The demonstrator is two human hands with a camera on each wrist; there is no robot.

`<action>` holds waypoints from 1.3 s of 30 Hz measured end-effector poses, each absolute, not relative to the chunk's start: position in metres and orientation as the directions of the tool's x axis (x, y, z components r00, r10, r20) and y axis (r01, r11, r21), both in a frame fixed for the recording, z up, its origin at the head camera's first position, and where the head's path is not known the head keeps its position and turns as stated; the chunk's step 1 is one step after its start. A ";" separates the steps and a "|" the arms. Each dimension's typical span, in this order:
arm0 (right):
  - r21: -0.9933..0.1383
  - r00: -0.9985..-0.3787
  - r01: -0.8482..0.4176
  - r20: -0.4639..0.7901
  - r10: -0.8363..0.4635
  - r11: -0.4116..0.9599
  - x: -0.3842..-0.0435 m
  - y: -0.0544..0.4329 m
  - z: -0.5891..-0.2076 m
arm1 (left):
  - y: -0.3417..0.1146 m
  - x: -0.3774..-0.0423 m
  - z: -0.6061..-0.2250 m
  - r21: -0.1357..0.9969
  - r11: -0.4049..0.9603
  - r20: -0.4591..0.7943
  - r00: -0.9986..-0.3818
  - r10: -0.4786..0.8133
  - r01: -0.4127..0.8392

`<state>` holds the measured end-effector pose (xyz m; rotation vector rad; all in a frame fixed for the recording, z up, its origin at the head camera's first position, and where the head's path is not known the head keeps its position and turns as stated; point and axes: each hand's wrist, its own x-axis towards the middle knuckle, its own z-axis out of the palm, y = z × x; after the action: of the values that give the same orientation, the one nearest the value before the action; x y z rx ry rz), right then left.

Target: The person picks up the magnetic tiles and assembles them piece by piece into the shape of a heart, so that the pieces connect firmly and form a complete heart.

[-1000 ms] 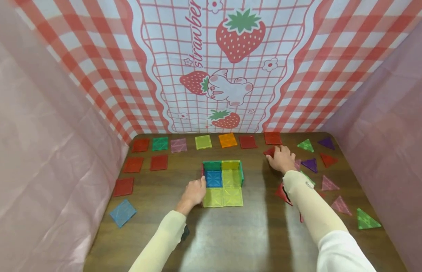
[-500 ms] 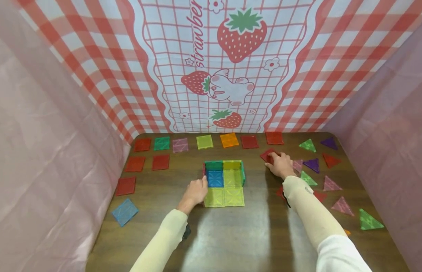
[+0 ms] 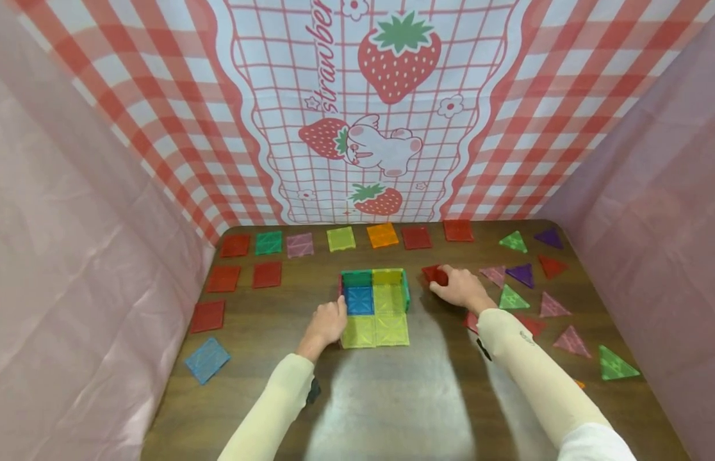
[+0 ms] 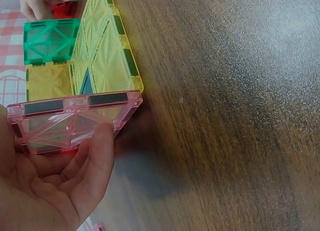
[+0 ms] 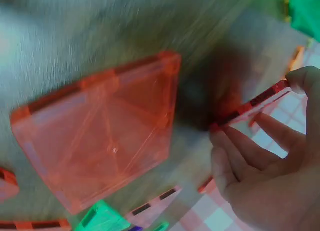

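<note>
My left hand [image 3: 328, 322] is at the left side of a small structure of translucent magnetic tiles. In the left wrist view it holds a pink square magnetic tile [image 4: 55, 122] standing on edge. The base has a blue tile [image 3: 359, 299] and several yellow tiles [image 3: 391, 330]. Green [image 3: 356, 279] and yellow [image 3: 387, 277] tiles stand upright along the back, and another green tile [image 3: 407, 293] forms the right wall. Right of the structure, my right hand [image 3: 462, 288] pinches a red square magnetic tile [image 5: 256, 104], tilted above the table.
Red, green, pink, yellow and orange [image 3: 383, 235] square tiles lie along the back and left of the wooden table [image 3: 403, 397]. A blue square [image 3: 207, 360] lies front left. Triangular tiles, such as a green one [image 3: 616, 365], are scattered at the right. Fabric curtains [image 3: 75, 256] surround the table.
My right hand has carried the red tile leftward, closer to the structure, uncovering triangles at the right. My left hand stays on the structure's left side.
</note>
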<state>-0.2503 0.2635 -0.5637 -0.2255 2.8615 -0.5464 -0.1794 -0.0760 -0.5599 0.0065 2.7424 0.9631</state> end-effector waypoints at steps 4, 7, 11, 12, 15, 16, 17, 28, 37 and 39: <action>-0.474 -0.953 -0.071 -0.229 -0.201 0.878 -0.239 0.259 -0.559 | -0.078 -0.180 -0.560 0.614 0.785 -0.231 -0.970 0.080 -0.082; -0.517 -0.944 -0.048 -0.258 -0.208 0.855 -0.231 0.256 -0.555 | -0.080 -0.181 -0.562 0.610 0.789 -0.224 -0.971 0.081 -0.075; -0.623 -0.895 0.023 -0.361 -0.261 0.782 -0.219 0.256 -0.551 | -0.081 -0.180 -0.563 0.617 0.784 -0.216 -0.973 0.079 -0.073; -0.656 -0.878 0.054 -0.391 -0.277 0.753 -0.216 0.256 -0.550 | -0.081 -0.180 -0.563 0.620 0.781 -0.215 -0.973 0.078 -0.074; -0.749 -0.814 0.156 -0.466 -0.346 0.644 -0.208 0.255 -0.549 | -0.081 -0.179 -0.563 0.625 0.777 -0.213 -0.975 0.069 -0.081; -0.769 -0.797 0.181 -0.480 -0.367 0.612 -0.206 0.254 -0.549 | -0.080 -0.178 -0.563 0.624 0.777 -0.214 -0.975 0.067 -0.083; -0.786 -0.783 0.204 -0.488 -0.384 0.584 -0.204 0.254 -0.549 | -0.080 -0.178 -0.563 0.624 0.777 -0.213 -0.975 0.064 -0.085; -0.843 -0.726 0.313 -0.510 -0.462 0.438 -0.184 0.235 -0.552 | -0.078 -0.178 -0.561 0.636 0.768 -0.193 -0.979 0.063 -0.076; -0.859 -0.712 0.381 -0.508 -0.484 0.342 -0.178 0.219 -0.554 | -0.076 -0.178 -0.561 0.641 0.764 -0.212 -0.974 0.085 -0.073; -0.859 -0.713 0.392 -0.509 -0.482 0.328 -0.178 0.216 -0.554 | -0.076 -0.178 -0.561 0.639 0.766 -0.210 -0.974 0.086 -0.070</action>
<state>-0.1778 0.2164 -0.5538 -0.0790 1.8463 -1.4798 -0.1781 -0.0757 -0.5609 0.0124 2.7346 1.0019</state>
